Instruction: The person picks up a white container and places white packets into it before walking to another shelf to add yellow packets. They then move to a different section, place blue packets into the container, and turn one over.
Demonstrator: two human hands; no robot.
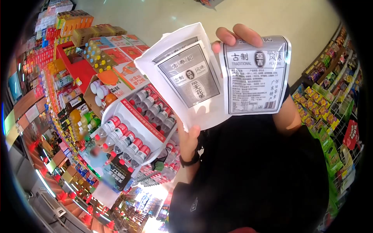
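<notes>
A white open paper container (210, 118) is held up by my left hand (189, 141), whose thumb lies on its lower edge; a dark band is on that wrist. Inside it lies a grey and white packet (189, 75) with Chinese print, and part of another shows behind it. On the right, my right hand (237, 35) is closed over the top edge of a silver packet (254, 77), with its printed side facing the camera. The container and the silver packet are side by side. The rest of the right hand is hidden behind the packet.
Bottles with red caps stand in a white rack (143, 120) at the left, near stacked cartons (120, 48) and a red bin (74, 66). Shelves of small snack packs (318, 105) line the right. Pale floor (167, 15) shows at the top.
</notes>
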